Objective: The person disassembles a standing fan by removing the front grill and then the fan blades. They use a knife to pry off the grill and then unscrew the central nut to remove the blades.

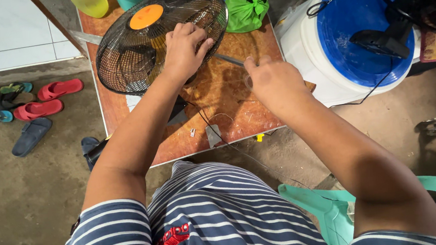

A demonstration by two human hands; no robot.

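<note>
The left hand [185, 48] lies on the black wire guard of a fan [159, 37], fingers curled over the wires on its right side, gripping the cage. The fan lies tilted on a small orange-brown table [227, 105], its guard facing up, with a round orange cap [146, 16] at the centre. The right hand [273, 82] hovers just beside the fan, closed around the handle of a screwdriver [230, 60], whose thin grey shaft points toward the fan's lower edge near the left hand. A thin black cord [204, 119] trails from the fan across the table and off its front edge.

A green plastic bag [245, 5] sits at the table's far edge, just beside the fan. To the right stands a white round tub with a blue lid [350, 30]; a black fan part [383, 40] rests on it. On the floor at left lie several sandals [40, 99], red, blue and green. A teal plastic chair [338, 207] stands near the right arm.
</note>
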